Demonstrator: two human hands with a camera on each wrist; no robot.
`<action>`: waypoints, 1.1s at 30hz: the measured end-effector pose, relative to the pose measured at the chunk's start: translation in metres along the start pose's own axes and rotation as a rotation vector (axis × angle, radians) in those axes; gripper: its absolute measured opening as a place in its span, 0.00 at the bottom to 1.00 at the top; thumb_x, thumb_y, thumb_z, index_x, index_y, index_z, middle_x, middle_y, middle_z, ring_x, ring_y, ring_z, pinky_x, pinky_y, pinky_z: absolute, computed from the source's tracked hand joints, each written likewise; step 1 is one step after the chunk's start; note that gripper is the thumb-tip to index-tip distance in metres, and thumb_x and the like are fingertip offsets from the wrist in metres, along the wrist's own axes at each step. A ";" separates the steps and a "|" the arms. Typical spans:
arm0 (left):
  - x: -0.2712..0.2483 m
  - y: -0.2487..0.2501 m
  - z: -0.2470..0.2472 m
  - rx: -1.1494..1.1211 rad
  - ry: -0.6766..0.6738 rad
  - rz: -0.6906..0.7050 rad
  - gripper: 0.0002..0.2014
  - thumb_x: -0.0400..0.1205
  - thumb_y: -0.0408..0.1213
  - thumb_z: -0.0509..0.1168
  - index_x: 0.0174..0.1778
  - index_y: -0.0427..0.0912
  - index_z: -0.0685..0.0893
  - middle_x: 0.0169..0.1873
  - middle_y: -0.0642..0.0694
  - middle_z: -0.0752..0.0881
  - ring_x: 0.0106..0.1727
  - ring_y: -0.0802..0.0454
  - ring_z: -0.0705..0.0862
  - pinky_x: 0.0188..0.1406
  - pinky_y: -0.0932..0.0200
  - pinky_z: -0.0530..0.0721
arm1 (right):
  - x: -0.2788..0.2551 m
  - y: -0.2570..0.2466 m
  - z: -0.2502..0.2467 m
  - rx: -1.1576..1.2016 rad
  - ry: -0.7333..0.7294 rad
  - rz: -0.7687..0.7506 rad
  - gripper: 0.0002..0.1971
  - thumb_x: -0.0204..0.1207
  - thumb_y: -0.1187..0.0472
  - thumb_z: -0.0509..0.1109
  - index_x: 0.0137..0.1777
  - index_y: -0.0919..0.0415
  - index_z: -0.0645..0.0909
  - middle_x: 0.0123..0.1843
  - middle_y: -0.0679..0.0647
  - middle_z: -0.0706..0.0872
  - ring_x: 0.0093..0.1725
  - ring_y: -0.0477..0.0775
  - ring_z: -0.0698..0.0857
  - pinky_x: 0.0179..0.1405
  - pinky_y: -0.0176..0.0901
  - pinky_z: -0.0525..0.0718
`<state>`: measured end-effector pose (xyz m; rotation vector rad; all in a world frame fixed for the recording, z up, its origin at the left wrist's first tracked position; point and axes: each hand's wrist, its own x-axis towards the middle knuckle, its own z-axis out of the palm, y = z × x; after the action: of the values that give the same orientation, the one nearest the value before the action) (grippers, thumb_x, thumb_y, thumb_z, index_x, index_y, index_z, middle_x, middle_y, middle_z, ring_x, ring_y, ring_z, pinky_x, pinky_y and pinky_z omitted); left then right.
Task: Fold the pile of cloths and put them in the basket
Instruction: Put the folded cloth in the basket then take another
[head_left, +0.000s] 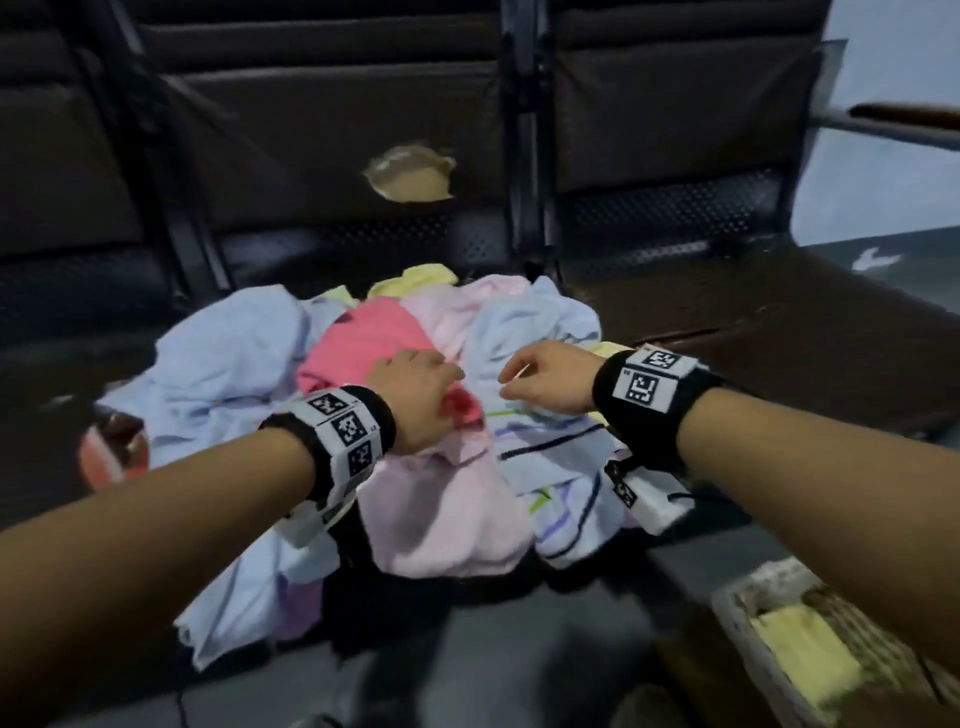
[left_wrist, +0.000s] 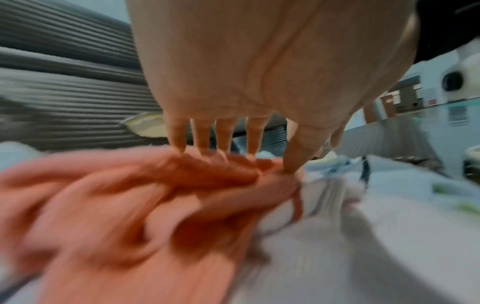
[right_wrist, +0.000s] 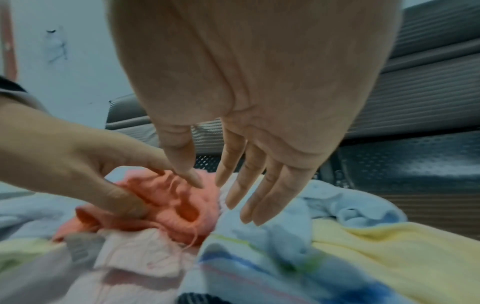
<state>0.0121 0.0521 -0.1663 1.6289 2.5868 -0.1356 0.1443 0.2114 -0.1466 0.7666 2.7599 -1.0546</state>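
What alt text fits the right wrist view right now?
The right hand hangs open above a pile of cloths while the left hand pinches a coral-pink cloth. A yellow cloth and a striped cloth lie nearer.

Basket (head_left: 727, 605) right of cloth pile (head_left: 447, 499)

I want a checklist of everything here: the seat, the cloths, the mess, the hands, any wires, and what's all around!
Surface: dark bench seat under the pile.
Job's things: unfolded heap with bright pink cloth, pale pink cloth, striped cloth, light blue cloth; basket at lower right holds a yellow cloth.
Clutter: reddish object left of the pile, too blurred to identify.
Grips: left hand pinches the bright pink cloth; right hand open above the pile.
Cables: nothing seen.
Surroundings: torn backrest, pale wall.
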 end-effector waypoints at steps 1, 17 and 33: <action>-0.004 -0.013 0.009 0.016 0.006 -0.045 0.30 0.79 0.56 0.63 0.78 0.54 0.71 0.75 0.43 0.74 0.76 0.39 0.71 0.75 0.39 0.71 | 0.007 -0.011 0.009 -0.059 -0.037 -0.019 0.17 0.77 0.52 0.74 0.65 0.54 0.85 0.54 0.51 0.89 0.55 0.54 0.86 0.62 0.46 0.83; -0.026 -0.036 -0.029 -0.731 0.395 -0.056 0.20 0.75 0.58 0.65 0.54 0.48 0.84 0.44 0.50 0.88 0.47 0.51 0.86 0.51 0.52 0.83 | 0.026 -0.069 0.038 0.210 0.265 -0.270 0.13 0.73 0.74 0.62 0.51 0.64 0.85 0.44 0.57 0.87 0.47 0.57 0.84 0.48 0.47 0.82; -0.052 -0.032 -0.072 -0.799 0.572 -0.119 0.09 0.77 0.39 0.69 0.42 0.45 0.73 0.39 0.49 0.84 0.43 0.46 0.81 0.42 0.54 0.76 | -0.019 -0.068 -0.017 0.236 0.322 0.021 0.14 0.76 0.55 0.69 0.29 0.57 0.82 0.30 0.47 0.87 0.34 0.46 0.85 0.31 0.32 0.79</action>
<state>0.0040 -0.0002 -0.0874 1.3031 2.5110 1.3406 0.1297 0.1711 -0.0885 1.0801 2.9077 -1.3809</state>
